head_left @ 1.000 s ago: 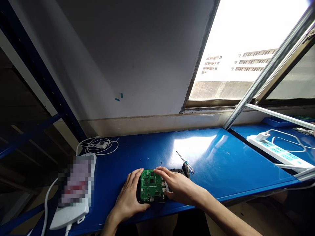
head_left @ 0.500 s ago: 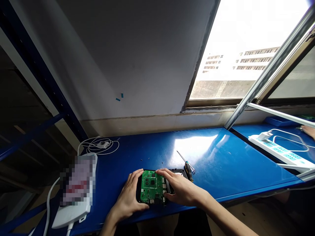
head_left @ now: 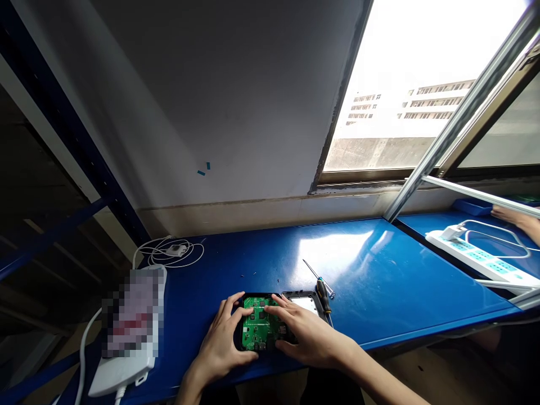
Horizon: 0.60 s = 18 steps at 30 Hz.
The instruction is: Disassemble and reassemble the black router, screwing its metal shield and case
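Note:
A green circuit board (head_left: 260, 323) sits in a black plastic case (head_left: 238, 338) near the bench's front edge. My left hand (head_left: 220, 337) is closed around the case's left side, its index finger reaching onto the board and its thumb along the near edge. On the right side my right hand (head_left: 306, 333) presses fingertips onto the board, thumb at the near right corner. Partly under that hand lies the other case half (head_left: 304, 304), black with a white inner panel. Beside it is a screwdriver (head_left: 323, 295) with a black and yellow handle.
A few tiny screws (head_left: 255, 273) lie beyond the case. A coiled white cable (head_left: 175, 250) and a white power strip (head_left: 126, 368) are at left, a blurred-out item on the strip. Another power strip (head_left: 481, 256) and a co-worker's hand (head_left: 506, 216) are at right.
The board now sits lower inside the case, whose rim shows around it. My index fingers have moved in over the board. The co-worker's hand has reached further left, towards a blue tray.

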Motion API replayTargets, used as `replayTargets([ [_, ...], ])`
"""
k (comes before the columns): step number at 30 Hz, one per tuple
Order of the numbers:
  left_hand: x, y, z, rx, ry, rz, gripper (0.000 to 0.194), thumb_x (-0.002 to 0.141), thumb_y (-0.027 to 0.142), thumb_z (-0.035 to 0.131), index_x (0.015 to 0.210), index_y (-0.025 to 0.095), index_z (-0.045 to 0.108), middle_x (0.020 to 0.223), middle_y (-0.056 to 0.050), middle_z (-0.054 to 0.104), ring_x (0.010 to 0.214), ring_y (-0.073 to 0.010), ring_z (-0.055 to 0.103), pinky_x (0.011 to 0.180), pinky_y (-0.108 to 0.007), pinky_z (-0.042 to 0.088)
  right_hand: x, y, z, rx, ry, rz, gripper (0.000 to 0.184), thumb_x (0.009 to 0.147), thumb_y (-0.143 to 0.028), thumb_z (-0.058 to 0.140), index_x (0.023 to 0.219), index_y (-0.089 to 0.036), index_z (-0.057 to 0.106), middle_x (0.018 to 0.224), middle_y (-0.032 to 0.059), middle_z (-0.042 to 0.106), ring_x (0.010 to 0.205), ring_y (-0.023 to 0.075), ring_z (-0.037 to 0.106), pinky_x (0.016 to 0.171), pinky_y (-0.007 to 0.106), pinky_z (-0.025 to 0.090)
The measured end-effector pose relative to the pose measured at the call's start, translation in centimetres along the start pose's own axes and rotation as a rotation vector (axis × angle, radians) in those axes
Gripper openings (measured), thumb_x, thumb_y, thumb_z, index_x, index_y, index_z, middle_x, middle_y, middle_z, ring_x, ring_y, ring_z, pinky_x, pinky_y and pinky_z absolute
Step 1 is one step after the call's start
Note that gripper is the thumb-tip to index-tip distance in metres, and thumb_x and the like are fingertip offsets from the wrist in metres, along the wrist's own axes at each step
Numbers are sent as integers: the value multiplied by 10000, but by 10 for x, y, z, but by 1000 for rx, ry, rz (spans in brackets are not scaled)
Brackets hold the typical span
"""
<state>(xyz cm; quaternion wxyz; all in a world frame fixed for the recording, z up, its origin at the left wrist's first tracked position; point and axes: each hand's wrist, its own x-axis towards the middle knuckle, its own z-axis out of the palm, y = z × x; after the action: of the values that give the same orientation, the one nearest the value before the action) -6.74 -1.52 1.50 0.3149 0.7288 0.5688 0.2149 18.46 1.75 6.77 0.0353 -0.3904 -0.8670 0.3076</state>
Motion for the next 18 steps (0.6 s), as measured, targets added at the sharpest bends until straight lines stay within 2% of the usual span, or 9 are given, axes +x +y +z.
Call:
replayTargets([
  [3,0,-1,2,2,-2,-7,720,612,241,854,1284,337,612,1620,-32,310,1456,-368,344,1162,-522,387,-6,4,2,-2,53,18,640,882,-321,648,1484,-164,497,1585,188,411,1503,318,355,1217,498,340],
  [6,-1,-2,3,7,6,-8,709,622,242,837,1287,334,606,1622,-39,306,1457,-380,344,1153,-543,397,-16,19,0,-24,141,65,597,918,-340,621,1484,-196,497,1592,162,419,1489,310,390,1209,499,362],
  [9,-2,-1,4,24,27,-4,678,639,259,822,1279,330,606,1614,-45,321,1460,-391,343,1138,-561,414,-26,38,-10,-76,171,116,672,876,-353,684,1498,-203,477,1592,154,426,1504,336,354,1215,545,343],
  [11,-3,-1,4,40,39,-5,668,644,275,820,1273,334,605,1611,-41,325,1459,-396,347,1117,-563,440,-34,49,-18,-136,162,178,834,795,-433,768,1517,-162,451,1589,185,420,1535,382,257,1241,599,253],
  [14,-3,-1,5,59,43,-1,665,647,287,820,1273,338,602,1611,-38,321,1454,-398,356,1095,-556,467,-43,61,-28,-149,87,210,1156,614,-512,883,1571,-140,351,1640,226,292,1545,446,147,1243,652,162],
  [16,-3,0,6,72,44,5,664,653,286,815,1279,337,598,1612,-42,318,1454,-398,355,1098,-556,466,-45,65,-31,-151,38,184,1242,546,-461,917,1589,-170,309,1667,212,222,1545,462,109,1241,662,134],
  [18,-3,1,6,87,44,0,664,659,278,806,1286,339,595,1614,-42,317,1462,-400,341,1103,-564,457,-44,67,-31,-162,4,146,1258,538,-402,909,1601,-188,272,1677,189,208,1548,457,96,1248,650,118],
])
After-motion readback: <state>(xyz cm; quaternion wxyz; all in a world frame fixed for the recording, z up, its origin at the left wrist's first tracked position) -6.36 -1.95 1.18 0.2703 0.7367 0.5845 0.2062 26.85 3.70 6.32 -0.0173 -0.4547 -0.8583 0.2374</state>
